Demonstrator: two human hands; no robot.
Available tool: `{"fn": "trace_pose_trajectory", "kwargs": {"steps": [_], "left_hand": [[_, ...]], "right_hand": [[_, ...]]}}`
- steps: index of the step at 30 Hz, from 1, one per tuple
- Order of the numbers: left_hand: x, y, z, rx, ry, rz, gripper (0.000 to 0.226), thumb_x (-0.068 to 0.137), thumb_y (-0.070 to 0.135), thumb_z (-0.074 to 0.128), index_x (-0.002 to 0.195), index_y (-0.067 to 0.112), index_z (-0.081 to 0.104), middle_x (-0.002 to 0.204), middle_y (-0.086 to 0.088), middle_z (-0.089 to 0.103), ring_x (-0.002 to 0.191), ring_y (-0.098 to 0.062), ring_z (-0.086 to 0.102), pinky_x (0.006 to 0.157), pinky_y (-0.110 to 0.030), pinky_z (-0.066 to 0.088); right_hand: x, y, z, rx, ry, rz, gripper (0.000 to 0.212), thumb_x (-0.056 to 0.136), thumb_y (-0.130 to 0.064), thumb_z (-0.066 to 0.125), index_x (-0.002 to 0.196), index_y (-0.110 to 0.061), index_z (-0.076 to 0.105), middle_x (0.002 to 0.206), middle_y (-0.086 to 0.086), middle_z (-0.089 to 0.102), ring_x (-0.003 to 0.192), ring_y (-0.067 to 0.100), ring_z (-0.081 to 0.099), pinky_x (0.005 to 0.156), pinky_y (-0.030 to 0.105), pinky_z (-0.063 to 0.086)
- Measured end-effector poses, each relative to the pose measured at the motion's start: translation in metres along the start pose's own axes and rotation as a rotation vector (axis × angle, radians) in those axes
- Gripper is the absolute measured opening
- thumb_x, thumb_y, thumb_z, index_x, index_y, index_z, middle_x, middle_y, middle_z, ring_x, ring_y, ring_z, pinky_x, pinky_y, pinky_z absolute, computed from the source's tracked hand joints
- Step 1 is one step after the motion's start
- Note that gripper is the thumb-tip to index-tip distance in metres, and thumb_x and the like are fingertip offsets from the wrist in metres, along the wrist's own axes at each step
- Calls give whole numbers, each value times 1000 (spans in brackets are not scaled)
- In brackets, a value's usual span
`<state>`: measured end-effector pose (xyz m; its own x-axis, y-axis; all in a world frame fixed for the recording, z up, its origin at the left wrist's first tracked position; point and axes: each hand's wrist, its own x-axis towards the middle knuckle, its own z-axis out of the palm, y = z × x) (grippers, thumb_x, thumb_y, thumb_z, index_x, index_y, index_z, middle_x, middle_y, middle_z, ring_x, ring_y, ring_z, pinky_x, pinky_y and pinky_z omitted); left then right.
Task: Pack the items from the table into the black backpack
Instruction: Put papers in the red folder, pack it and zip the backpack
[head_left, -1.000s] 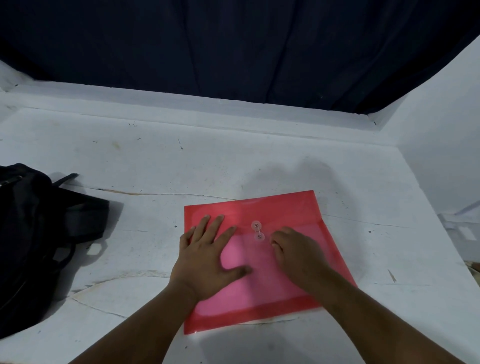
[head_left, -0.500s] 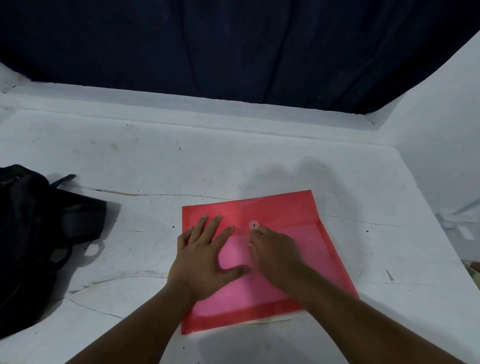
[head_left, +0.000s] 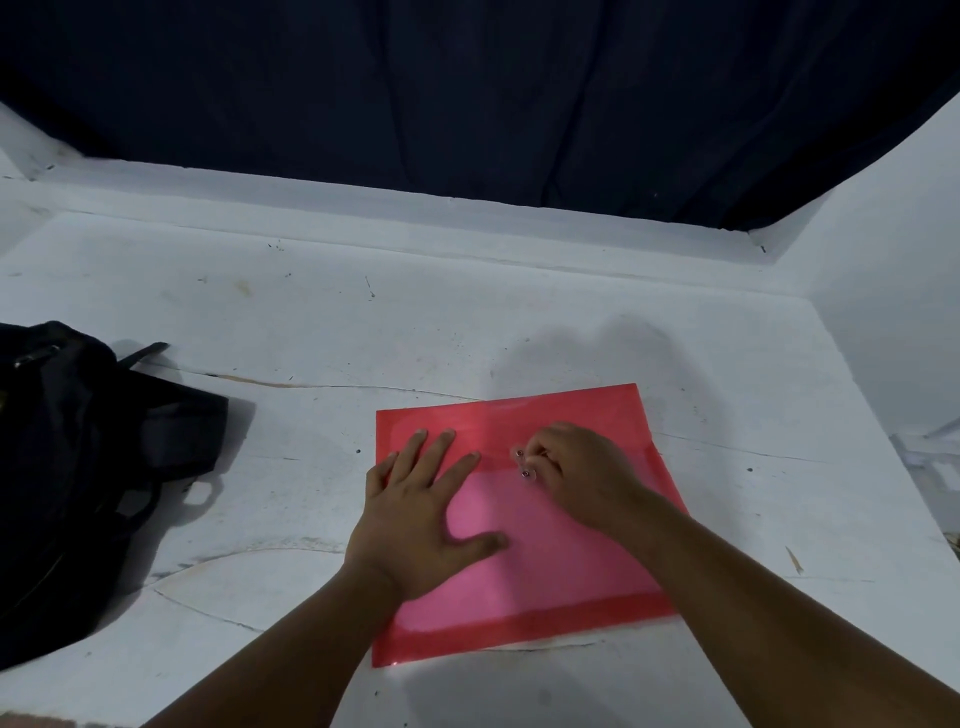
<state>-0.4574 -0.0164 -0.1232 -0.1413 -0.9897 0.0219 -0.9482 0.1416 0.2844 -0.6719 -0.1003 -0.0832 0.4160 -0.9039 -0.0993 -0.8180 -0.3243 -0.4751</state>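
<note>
A red translucent plastic folder lies flat on the white table, right in front of me. Its flap carries two small round clasp buttons. My left hand presses flat on the folder's left half, fingers spread and straight. My right hand rests on the upper right part with its fingers curled, and its fingertips pinch at the clasp buttons. What is between those fingertips is too small to see. The black backpack slumps at the table's left edge, well apart from both hands.
A dark curtain hangs behind the table's raised back ledge. A white wall closes the right side. A backpack strap pokes out toward the table's middle. The tabletop has cracks and scuffs.
My right hand slid left over the clasp buttons, then back right, so both buttons show again. My left hand stayed pressed on the folder, which has not shifted.
</note>
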Motion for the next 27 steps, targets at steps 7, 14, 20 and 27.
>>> {"fn": "trace_pose_trajectory", "kwargs": {"steps": [7, 14, 20, 27], "left_hand": [[0, -1, 1, -23, -16, -14, 99, 73, 98, 30, 157, 47, 18, 169, 12, 0, 155, -15, -13, 121, -40, -4], [1, -1, 1, -46, 8, -11, 101, 72, 99, 30, 156, 45, 23, 169, 10, 5, 155, -15, -9, 121, -42, 0], [1, -1, 2, -28, 11, -6, 101, 71, 100, 27, 156, 45, 22, 169, 11, 3, 155, -15, -10, 122, -42, -1], [1, -3, 5, -22, 30, 12, 100, 73, 99, 28, 156, 42, 28, 168, 8, 9, 156, -18, -5, 123, -46, 6]], "right_hand": [[-12, 10, 14, -51, 69, -1, 13, 94, -18, 52, 87, -20, 63, 89, -9, 57, 81, 13, 52, 70, 37, 49], [-29, -6, 24, -129, 104, 71, 15, 97, -22, 48, 83, -21, 54, 82, -9, 48, 78, 13, 46, 65, 32, 40], [-24, -22, 25, -189, 44, 111, 20, 95, -24, 48, 103, -14, 64, 102, 0, 64, 84, 16, 49, 70, 30, 37], [-15, -28, 21, -254, 19, -20, 25, 100, -18, 42, 113, -7, 60, 107, 9, 65, 97, 28, 60, 74, 34, 44]]}}
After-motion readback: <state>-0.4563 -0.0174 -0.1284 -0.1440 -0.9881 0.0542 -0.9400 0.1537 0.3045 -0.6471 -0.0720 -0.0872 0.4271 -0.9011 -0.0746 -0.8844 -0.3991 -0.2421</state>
